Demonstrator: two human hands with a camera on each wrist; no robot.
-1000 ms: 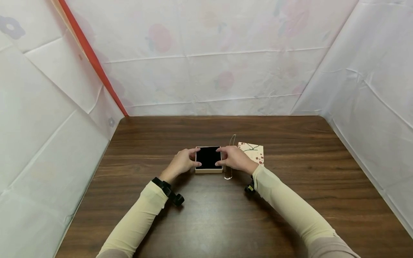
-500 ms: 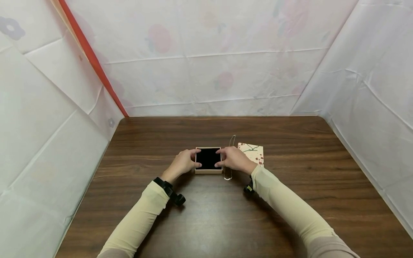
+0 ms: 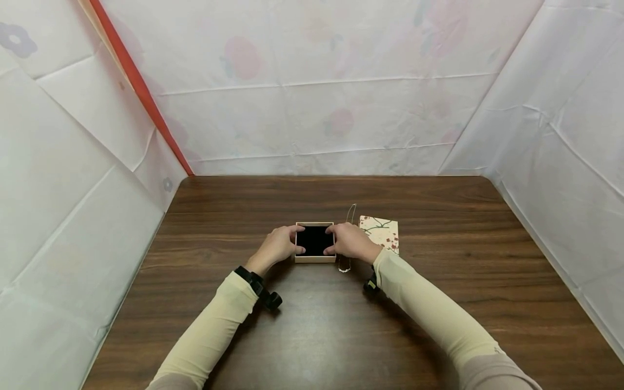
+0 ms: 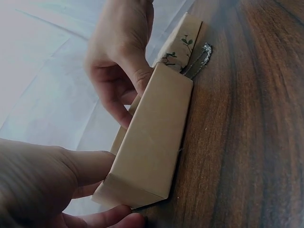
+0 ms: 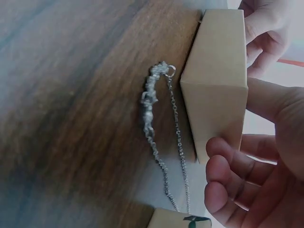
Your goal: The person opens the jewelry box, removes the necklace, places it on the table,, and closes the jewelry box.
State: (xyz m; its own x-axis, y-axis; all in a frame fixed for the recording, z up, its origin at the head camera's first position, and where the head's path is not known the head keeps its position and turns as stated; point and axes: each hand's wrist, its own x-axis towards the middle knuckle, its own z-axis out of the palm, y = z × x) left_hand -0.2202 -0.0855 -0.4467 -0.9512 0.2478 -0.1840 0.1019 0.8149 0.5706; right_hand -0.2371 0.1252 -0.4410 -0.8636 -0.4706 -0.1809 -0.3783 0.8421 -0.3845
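A small cream jewelry box (image 3: 315,259) stands on the table without its lid, a black pad (image 3: 314,241) lying inside. My left hand (image 3: 278,245) grips its left wall, with thumb and index fingertip over the rim onto the pad. At the opposite wall, my right hand (image 3: 353,242) does the same; in the right wrist view its other fingers (image 5: 217,171) curl against the outside. A thin silver necklace (image 5: 149,102) lies between the box and the cream lid (image 3: 385,232) with red blossoms, partly under my right hand. The fingertips inside the box are hidden in the wrist views.
The brown wood-grain table (image 3: 312,325) carries all these things. White patterned sheeting (image 3: 312,108) closes off its back and both sides, with a red strip (image 3: 141,89) at the back left corner.
The black pad has sunk lower in the box, so more of the inner far wall shows. Both hands stay at the box's sides, with only slight wrist shifts.
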